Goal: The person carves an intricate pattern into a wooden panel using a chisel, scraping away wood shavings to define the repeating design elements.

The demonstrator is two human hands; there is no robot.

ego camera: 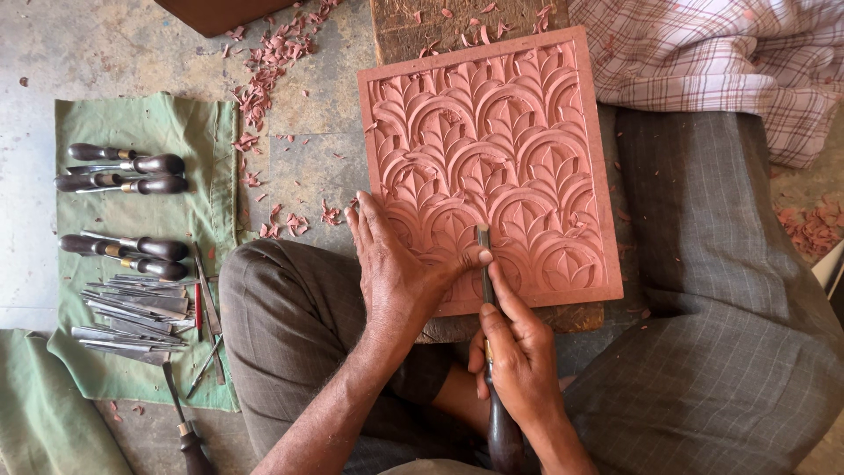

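Carved panel (492,149), a reddish square board cut with overlapping arches and leaves, was laid on a wooden block (413,22) on the floor, its near edge drawn up between the seated person's knees so that the work sat close under both hands.

At far left a green cloth (145,114) was spread on the concrete floor (53,53), and dark-handled chisels (132,171) were lined up on it side by side with a bundle of thin steel blades (132,312) below them, apparently so that each could be picked out at a glance. Reddish shavings (264,70) were scattered between cloth and panel.

The left hand (396,273) was pressed flat on the panel's lower left corner, fingers spread and grasping nothing, the thumb stretched across to touch the blade; the board seemed to be pinned and the edge guided in this way. The right hand (519,361) was clenched around the chisel (485,264), whose tip was set into a groove near the lower edge, the handle pointing back toward the body. A checked cloth (721,62) was seen at upper right.
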